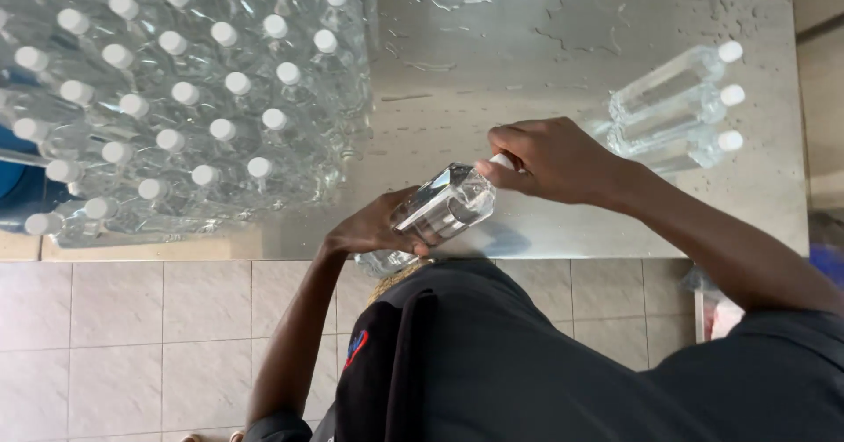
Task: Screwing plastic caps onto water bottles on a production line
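Clear bottle [444, 205] held in left hand [374, 227], right hand [558, 161] gripping cap

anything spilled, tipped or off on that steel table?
Yes. The steel table is wet, with droplets and streaks across its far part. Three capped clear bottles lie on their sides at one end, while the big batch of bottles stands upright. No damage visible. The left hand and right hand hold one clear bottle tilted.

My left hand [374, 227] curls palm-up under the base of the clear bottle [444, 205], arm bent close to my body. My right hand [554, 161] arches over its cap end, fingers pinched, forearm stretched out.
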